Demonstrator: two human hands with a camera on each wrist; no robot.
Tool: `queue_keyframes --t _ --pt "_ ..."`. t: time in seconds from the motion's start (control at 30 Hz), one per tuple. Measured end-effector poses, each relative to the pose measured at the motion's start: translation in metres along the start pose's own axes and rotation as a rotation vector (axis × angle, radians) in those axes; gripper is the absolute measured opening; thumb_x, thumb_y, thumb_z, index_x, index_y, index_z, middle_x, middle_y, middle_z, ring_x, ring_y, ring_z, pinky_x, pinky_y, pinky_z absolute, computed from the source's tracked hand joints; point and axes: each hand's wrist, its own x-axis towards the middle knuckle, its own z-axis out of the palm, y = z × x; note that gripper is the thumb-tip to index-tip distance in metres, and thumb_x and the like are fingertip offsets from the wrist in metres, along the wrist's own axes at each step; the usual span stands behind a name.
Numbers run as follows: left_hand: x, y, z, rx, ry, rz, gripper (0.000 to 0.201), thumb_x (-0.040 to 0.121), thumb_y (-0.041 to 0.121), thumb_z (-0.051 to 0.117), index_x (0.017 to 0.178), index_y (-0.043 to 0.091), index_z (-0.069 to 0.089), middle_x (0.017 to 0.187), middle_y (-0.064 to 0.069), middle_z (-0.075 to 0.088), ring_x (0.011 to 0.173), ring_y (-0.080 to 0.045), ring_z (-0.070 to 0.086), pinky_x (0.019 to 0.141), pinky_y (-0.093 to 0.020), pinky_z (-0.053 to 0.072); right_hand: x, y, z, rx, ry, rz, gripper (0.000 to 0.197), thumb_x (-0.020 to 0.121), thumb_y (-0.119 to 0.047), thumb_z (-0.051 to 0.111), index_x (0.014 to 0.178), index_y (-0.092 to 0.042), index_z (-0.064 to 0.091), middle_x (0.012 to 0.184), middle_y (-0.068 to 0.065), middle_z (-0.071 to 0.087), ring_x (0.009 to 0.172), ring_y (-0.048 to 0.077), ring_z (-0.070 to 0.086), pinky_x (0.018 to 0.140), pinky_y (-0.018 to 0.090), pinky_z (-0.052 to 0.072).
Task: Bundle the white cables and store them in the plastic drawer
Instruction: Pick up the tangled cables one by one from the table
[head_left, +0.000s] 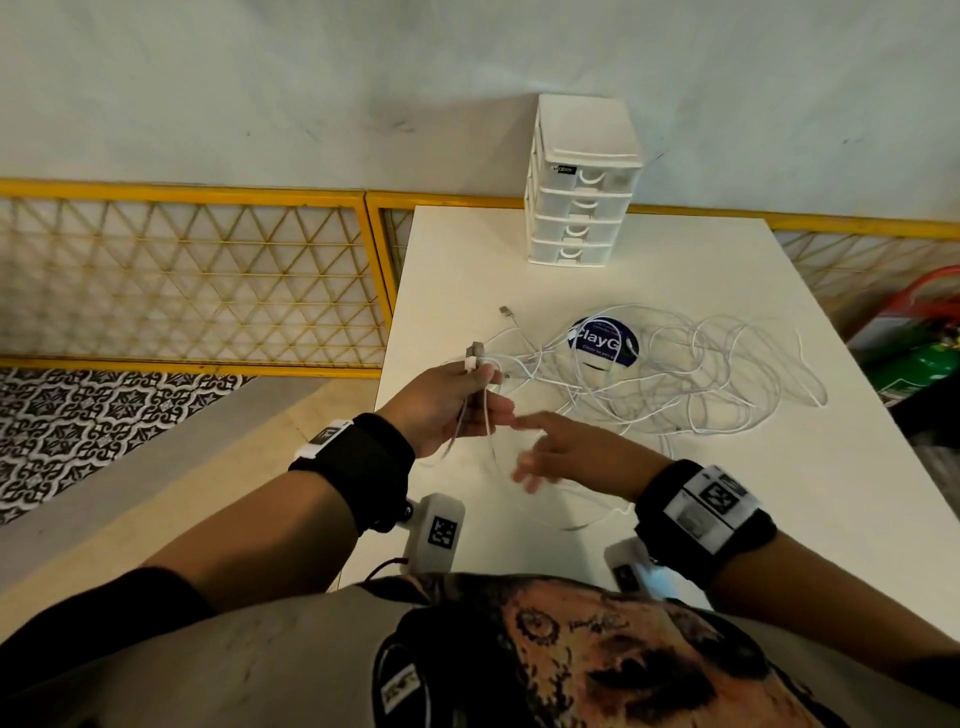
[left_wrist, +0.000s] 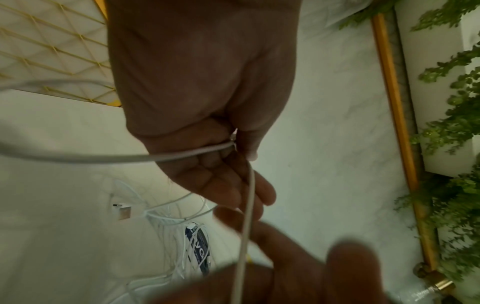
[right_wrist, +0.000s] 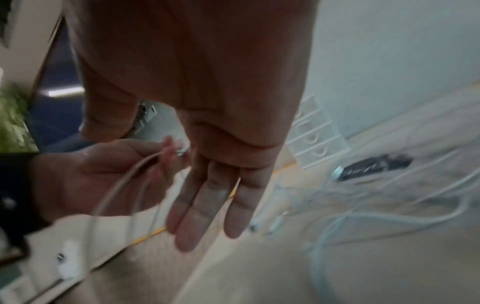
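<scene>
Right hand (head_left: 563, 457) spread, blurred; left hand (head_left: 447, 405) pinches white cable (left_wrist: 248, 197).

The drawer unit (head_left: 582, 182) stands at the table's (head_left: 779, 519) far edge — the loose cables (head_left: 675, 374) lie nearer, over a round sticker (head_left: 597, 340). The left hand (head_left: 447, 410) holds cable ends at the table's left edge, with the right hand (head_left: 561, 457) just beside it.

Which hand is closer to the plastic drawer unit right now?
Left. The left hand pinches a cable end nearer the drawer unit; the right hand hovers open, closer to the person's body.
</scene>
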Motion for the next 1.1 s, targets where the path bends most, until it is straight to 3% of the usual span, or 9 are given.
queue_keyframes --t 0.1,0.17,0.3,0.4,0.57,0.67,0.77,0.93,1.1 --pt "0.001 -0.003 0.002 0.004 -0.01 0.056 0.019 0.099 0.025 0.05 0.095 0.012 0.063 0.08 -0.005 0.069 0.077 -0.021 0.065 0.066 -0.028 0.048 0.016 -0.024 0.016 0.231 0.053 -0.076 0.065 0.088 -0.029 0.064 0.14 -0.034 0.025 0.1 0.009 0.073 0.09 0.024 0.072 0.084 0.039 0.053" --pt "0.002 -0.004 -0.001 0.071 0.035 0.092 0.016 0.097 0.026 0.053 0.097 0.015 0.065 0.085 0.001 0.063 0.076 -0.015 0.056 0.062 -0.024 0.04 0.021 -0.031 0.021 0.369 0.12 -0.059 0.061 0.093 -0.017 0.057 0.142 -0.033 0.024 0.08 0.011 0.066 0.065 0.024 0.067 0.065 0.037 0.053" --pt "0.001 -0.001 -0.014 0.176 0.046 0.061 0.027 0.099 0.03 0.049 0.105 0.01 0.068 0.086 0.004 0.062 0.067 -0.01 0.048 0.056 -0.021 0.032 0.016 -0.037 0.008 0.135 0.221 0.103 0.029 0.098 -0.023 0.043 0.125 -0.02 0.054 0.059 -0.006 0.042 0.038 0.004 0.036 0.038 0.019 0.026" --pt "-0.002 -0.001 -0.022 0.19 0.093 0.022 0.033 0.1 0.032 0.046 0.106 0.006 0.065 0.088 0.0 0.063 0.063 -0.011 0.048 0.053 -0.021 0.031 0.006 -0.041 -0.012 -0.173 0.24 0.2 0.029 0.096 -0.028 0.042 0.097 -0.015 0.068 0.059 -0.006 0.042 0.043 0.01 0.036 0.035 0.018 0.026" --pt "0.003 -0.004 -0.025 0.011 0.24 -0.021 0.034 0.101 0.041 0.041 0.097 0.013 0.059 0.085 -0.003 0.064 0.056 -0.011 0.04 0.046 -0.02 0.029 0.001 -0.046 -0.029 -0.227 0.232 0.182 0.027 0.088 -0.002 0.044 0.082 -0.015 0.066 0.061 -0.007 0.04 0.043 0.007 0.038 0.037 0.015 0.029" --pt "0.006 -0.003 -0.022 -0.13 0.245 0.0 0.035 0.101 0.045 0.037 0.1 0.016 0.057 0.084 -0.003 0.064 0.055 -0.01 0.038 0.045 -0.02 0.028 0.002 -0.045 -0.033 -0.088 0.322 0.042 0.031 0.086 -0.017 0.041 0.065 -0.023 0.062 0.054 -0.003 0.042 0.048 0.014 0.036 0.049 0.028 0.029" --pt "0.005 0.001 -0.014 -0.218 0.1 0.092 0.034 0.103 0.037 0.032 0.101 0.015 0.057 0.087 -0.003 0.069 0.06 -0.011 0.053 0.051 -0.021 0.039 0.008 -0.048 -0.023 -0.014 0.364 -0.028 0.03 0.088 -0.023 0.038 0.07 -0.023 0.062 0.044 -0.009 0.04 0.047 0.014 0.033 0.052 0.03 0.028" --pt "0.004 0.01 0.0 -0.376 -0.11 0.205 0.038 0.104 0.031 0.027 0.112 0.012 0.059 0.11 -0.009 0.071 0.104 -0.023 0.066 0.093 -0.039 0.048 0.024 -0.06 -0.006 0.077 0.366 -0.029 0.028 0.09 -0.018 0.04 0.069 -0.015 0.058 0.047 -0.002 0.041 0.04 0.012 0.033 0.046 0.028 0.026" --pt "0.006 0.018 0.009 -0.403 -0.14 0.254 0.039 0.104 0.032 0.026 0.11 0.012 0.058 0.103 -0.006 0.075 0.107 -0.023 0.065 0.095 -0.037 0.048 0.032 -0.065 0.001 0.205 0.373 0.01 0.026 0.09 -0.014 0.04 0.068 -0.01 0.055 0.05 0.005 0.043 0.037 0.016 0.035 0.04 0.023 0.025"
